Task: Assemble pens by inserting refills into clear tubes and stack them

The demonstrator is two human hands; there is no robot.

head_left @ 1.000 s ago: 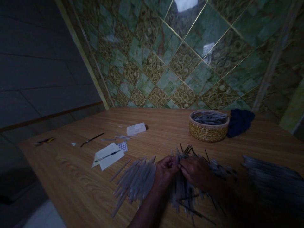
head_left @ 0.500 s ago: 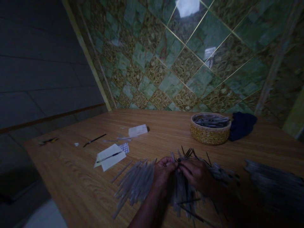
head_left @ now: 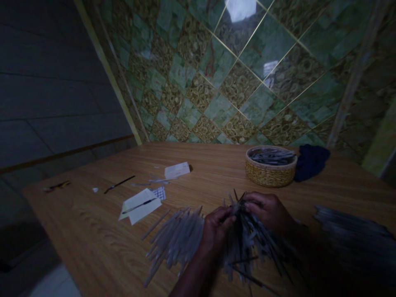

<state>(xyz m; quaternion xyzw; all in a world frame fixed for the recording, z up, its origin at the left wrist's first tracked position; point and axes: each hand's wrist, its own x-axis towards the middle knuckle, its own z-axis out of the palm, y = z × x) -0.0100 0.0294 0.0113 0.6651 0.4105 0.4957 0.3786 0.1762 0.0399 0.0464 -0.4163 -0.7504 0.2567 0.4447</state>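
My left hand [head_left: 218, 225] is closed in a pinch at the far end of the middle heap, its fingertips at a small pale piece, seemingly the end of a thin tube. Close beside it, my right hand [head_left: 267, 210] grips the top of a bundle of thin dark sticks [head_left: 247, 225], which fan down toward me. Under both hands lies a heap of slim pale tubes [head_left: 230, 255] with dark sticks across it. Left of my left hand, more pale tubes [head_left: 176, 237] lie side by side. Dim light hides the exact kind.
A woven basket [head_left: 270, 175] full of similar tubes stands at the back right, beside a dark blue cloth [head_left: 312, 161]. Dark slim pieces [head_left: 352, 231] lie in a stack at right. White papers [head_left: 142, 208], a small white box [head_left: 177, 170] and a dark stick [head_left: 119, 184] lie left.
My right hand has moved slightly right and up, and the dark sticks now fan out from its fingers. My left hand stays near the same spot. The view has shifted slightly.
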